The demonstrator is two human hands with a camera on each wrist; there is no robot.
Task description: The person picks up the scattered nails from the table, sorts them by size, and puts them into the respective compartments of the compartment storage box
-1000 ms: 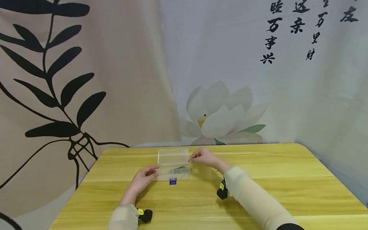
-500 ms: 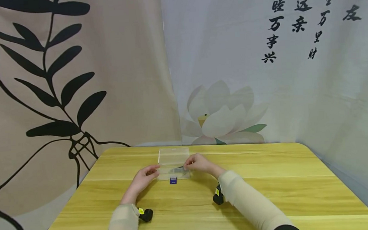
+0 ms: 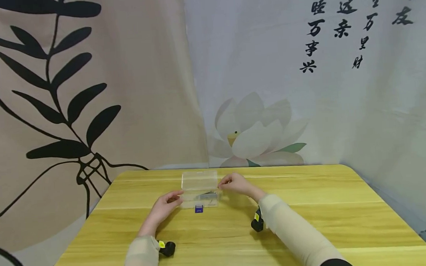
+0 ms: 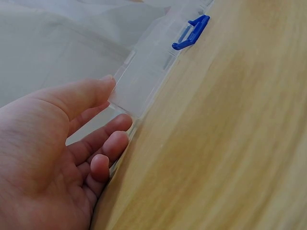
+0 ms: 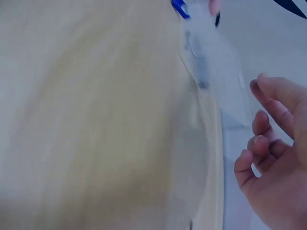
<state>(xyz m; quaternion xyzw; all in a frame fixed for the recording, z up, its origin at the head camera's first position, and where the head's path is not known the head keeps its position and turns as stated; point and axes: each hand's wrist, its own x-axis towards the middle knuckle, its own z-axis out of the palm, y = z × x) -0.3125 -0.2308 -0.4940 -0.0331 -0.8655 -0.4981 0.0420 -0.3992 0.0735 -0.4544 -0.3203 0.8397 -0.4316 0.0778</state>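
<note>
A clear plastic box (image 3: pixel 200 204) with its lid (image 3: pixel 200 180) raised stands at the table's far side. A blue latch (image 3: pixel 199 209) sits on its front. Inside lie small dark thin pieces (image 3: pixel 206 195), too small to make out. My left hand (image 4: pixel 53 139) grips the left end of the box, thumb at the front corner and fingers at the end wall. Just beyond the right end is my right hand (image 3: pixel 235 184), its thumb and index fingertips close together. In the right wrist view, no object shows between the loosely curled fingers (image 5: pixel 261 122).
The wooden table (image 3: pixel 211 245) ends shortly behind the raised lid. A printed cloth (image 3: pixel 153 92) hangs behind it. Each wrist carries a small black camera, one on the left (image 3: pixel 167 249) and one on the right (image 3: pixel 257 221).
My right hand reached left over the box half a second ago and has since drawn back to the right of it. The left hand and the box stay in place.
</note>
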